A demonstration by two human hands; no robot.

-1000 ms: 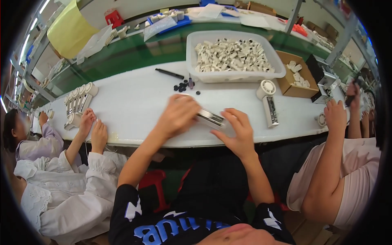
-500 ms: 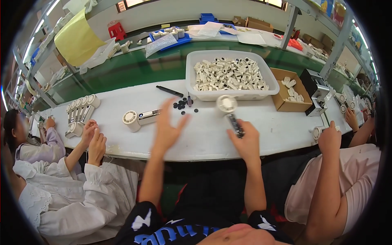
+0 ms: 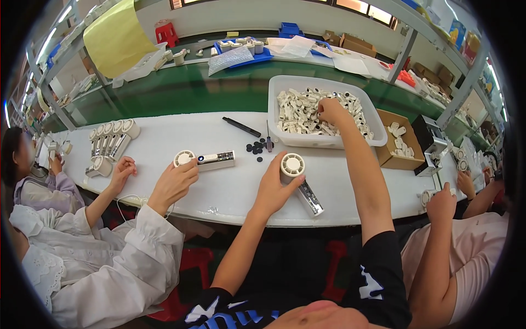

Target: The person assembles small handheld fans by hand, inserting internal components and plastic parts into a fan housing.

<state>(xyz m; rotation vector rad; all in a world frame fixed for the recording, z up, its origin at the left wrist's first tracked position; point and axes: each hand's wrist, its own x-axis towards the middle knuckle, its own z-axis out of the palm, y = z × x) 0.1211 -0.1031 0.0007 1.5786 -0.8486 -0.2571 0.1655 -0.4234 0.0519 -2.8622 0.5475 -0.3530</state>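
My left hand (image 3: pixel 272 185) is wrapped round the head of a small white handheld fan (image 3: pixel 310 198). The round grille faces up, and the handle, with its inner parts exposed, points toward the table's near edge. Stretched far forward, my right hand (image 3: pixel 332 111) dips into a translucent white bin (image 3: pixel 320 141) heaped with small cream plastic parts (image 3: pixel 298 109). Its fingers are bent together over the heap, and whatever lies between them is hidden. Black round caps (image 3: pixel 255 148) and a small screwdriver (image 3: pixel 269 145) lie left of the bin.
At the left, a co-worker's hand (image 3: pixel 178 183) touches another fan (image 3: pixel 217 160). Several fans (image 3: pixel 112 143) stand in a row beyond it. A black pen-shaped tool (image 3: pixel 241 126) lies behind the caps. Right of the bin are a cardboard box (image 3: pixel 395 160) and a black-and-silver machine (image 3: pixel 427 143).
My right hand has let go of the fan and reached into the bin. My left hand, empty before, now holds that fan. The co-worker's hand has reached the other fan.
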